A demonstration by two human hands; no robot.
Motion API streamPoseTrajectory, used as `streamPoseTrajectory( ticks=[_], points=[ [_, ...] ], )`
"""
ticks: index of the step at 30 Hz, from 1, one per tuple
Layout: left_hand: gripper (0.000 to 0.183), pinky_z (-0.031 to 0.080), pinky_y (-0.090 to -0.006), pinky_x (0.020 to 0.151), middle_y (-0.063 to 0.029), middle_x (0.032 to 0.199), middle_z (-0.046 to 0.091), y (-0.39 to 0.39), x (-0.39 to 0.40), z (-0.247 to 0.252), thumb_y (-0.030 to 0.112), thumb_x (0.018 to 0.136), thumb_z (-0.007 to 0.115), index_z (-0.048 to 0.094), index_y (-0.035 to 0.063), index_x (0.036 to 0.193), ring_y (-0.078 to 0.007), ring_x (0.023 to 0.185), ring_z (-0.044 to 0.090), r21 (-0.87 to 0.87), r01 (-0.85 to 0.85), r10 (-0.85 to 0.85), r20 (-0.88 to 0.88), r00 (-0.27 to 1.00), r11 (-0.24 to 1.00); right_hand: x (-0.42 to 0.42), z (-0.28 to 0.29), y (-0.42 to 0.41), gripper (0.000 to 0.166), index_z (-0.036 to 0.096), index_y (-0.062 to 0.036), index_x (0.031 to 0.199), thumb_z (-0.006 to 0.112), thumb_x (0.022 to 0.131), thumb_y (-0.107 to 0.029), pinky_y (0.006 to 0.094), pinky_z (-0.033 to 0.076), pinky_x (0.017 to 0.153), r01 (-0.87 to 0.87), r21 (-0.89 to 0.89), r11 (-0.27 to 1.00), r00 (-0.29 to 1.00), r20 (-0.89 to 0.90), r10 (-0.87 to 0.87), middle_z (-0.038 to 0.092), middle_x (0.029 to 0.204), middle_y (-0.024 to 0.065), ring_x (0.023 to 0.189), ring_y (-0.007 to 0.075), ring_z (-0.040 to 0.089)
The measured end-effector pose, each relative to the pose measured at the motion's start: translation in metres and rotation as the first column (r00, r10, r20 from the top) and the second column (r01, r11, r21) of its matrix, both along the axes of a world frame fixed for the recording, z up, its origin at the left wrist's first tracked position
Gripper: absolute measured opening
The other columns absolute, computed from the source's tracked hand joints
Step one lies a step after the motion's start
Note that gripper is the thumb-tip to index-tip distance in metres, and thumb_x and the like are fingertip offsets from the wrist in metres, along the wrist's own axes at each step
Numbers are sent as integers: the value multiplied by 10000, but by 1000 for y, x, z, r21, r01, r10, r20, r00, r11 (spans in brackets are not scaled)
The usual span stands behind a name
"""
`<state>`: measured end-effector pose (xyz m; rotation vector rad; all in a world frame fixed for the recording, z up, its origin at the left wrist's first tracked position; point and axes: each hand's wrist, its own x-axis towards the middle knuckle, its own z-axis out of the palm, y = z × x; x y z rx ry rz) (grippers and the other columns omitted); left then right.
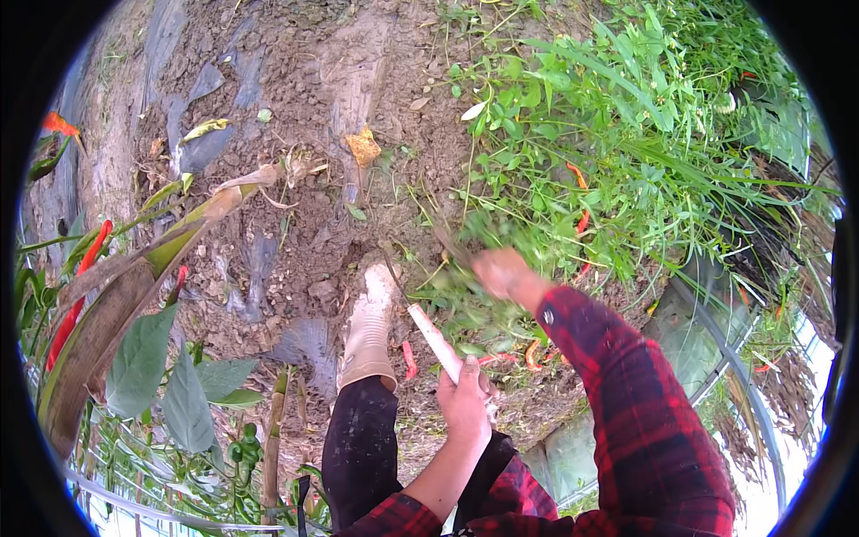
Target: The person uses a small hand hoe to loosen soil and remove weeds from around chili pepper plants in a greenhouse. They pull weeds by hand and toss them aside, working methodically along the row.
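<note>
My left hand (464,396) is closed around the pale handle (435,339) of a sickle. Its thin dark curved blade (394,275) points up and away, close beside the toe of my muddy boot (369,322). To the right, my right hand (502,272) is blurred at the edge of the green weeds (550,168). Blurred stems and leaves are at its fingers; whether it grips them I cannot tell. Several red chili peppers (532,356) lie on the ground below that hand, and one (409,360) is beside the boot.
A thick dry stalk (134,288) leans across the left side, near a red chili (80,295) and broad green leaves (141,356). Torn plastic film (205,144) lies on the bare soil. At the right is a curved grey pipe (745,382) beside translucent sheeting (691,335).
</note>
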<state>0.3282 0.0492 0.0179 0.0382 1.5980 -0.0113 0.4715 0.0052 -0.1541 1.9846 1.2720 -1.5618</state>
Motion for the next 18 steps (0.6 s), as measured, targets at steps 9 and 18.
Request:
streamPoseTrajectory(
  ticks=[9, 18],
  points=[
    [139, 375, -269, 468, 10, 582, 387, 9, 9, 9, 142, 886, 493, 396, 90, 800, -97, 500, 394, 100, 53, -58, 48, 997, 994, 5, -1, 42, 132, 615, -94, 752, 506, 755, -168, 516, 258, 993, -37, 424, 905, 999, 38, 23, 547, 1035, 130, 1099, 278, 452],
    [189, 373, -243, 433, 10, 567, 405, 17, 7, 1, 163, 878, 535, 385, 84, 794, -78, 458, 375, 104, -15, 7, 70, 997, 995, 140, -44, 183, 711, 143, -202, 1403, 438, 778, -38, 628, 156, 1002, -257, 373, 891, 806, 592, -16, 150, 1455, 61, 1324, 345, 147]
  ],
)
